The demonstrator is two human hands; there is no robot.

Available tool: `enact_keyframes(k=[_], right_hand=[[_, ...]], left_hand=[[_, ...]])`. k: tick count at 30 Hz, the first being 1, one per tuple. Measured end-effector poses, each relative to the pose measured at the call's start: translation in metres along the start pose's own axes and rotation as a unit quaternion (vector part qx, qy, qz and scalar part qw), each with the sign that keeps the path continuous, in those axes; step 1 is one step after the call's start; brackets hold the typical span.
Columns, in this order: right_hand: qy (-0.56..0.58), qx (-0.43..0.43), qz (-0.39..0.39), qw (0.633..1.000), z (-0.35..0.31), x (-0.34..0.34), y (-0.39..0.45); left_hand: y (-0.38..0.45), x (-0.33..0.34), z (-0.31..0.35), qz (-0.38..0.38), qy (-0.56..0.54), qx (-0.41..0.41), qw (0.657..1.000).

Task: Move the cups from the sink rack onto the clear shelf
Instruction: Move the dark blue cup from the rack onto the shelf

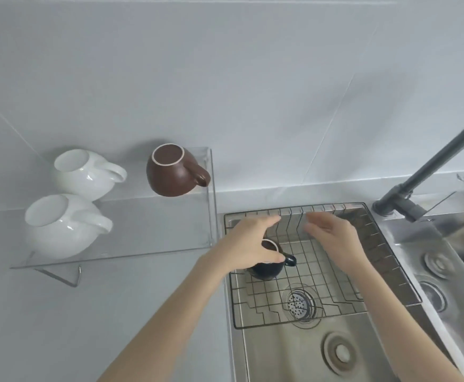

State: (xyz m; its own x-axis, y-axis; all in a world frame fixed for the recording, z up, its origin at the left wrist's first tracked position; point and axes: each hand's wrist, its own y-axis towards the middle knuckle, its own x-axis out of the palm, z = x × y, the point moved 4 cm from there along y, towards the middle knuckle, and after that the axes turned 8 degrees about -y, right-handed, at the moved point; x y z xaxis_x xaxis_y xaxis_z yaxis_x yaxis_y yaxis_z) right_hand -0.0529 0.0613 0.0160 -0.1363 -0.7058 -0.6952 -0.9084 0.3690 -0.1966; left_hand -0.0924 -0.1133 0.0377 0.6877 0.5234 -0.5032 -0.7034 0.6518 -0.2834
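A dark cup is seen upside down in the wire sink rack, near the rack's left edge, handle pointed right. It is gripped from above by the left hand, thumb and fingers closed round its upturned base. The right hand is held over the rack's back half, to the right of the cup, fingers spread and loose, nothing held, not touching the cup. The rack is set inside a steel sink. Left of the rack, a clear shelf is loaded with three inverted cups: a brown cup nearest the rack at the back, a white cup further left, another white cup at the front. A dark faucet is seen right of the rack.
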Motion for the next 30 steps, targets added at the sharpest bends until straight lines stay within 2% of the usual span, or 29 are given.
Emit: enact_keyframes(k=[6, 13, 18, 24, 30], right_hand=[[-0.006, 0.065, -0.094, 0.993, 0.078, 0.041, 0.002], [-0.042, 0.029, -0.183, 0.982, 0.095, 0.086, 0.032], [-0.001, 0.020, -0.168, 0.986, 0.102, 0.098, 0.039], [0.045, 0.045, -0.159, 0.985, 0.103, 0.094, 0.039], [0.029, 0.027, -0.143, 0.989, 0.078, 0.057, 0.028]], left_hand=[[0.048, 0.055, -0.068, 0.016, 0.003, -0.114, 0.993], [0.081, 0.079, -0.108, -0.024, 0.093, -0.158, 0.983], [0.086, 0.080, -0.115, 0.010, 0.076, -0.158, 0.984], [0.087, 0.077, -0.112, 0.011, 0.070, -0.170, 0.983], [0.066, 0.063, -0.078, 0.036, 0.042, -0.156, 0.986]])
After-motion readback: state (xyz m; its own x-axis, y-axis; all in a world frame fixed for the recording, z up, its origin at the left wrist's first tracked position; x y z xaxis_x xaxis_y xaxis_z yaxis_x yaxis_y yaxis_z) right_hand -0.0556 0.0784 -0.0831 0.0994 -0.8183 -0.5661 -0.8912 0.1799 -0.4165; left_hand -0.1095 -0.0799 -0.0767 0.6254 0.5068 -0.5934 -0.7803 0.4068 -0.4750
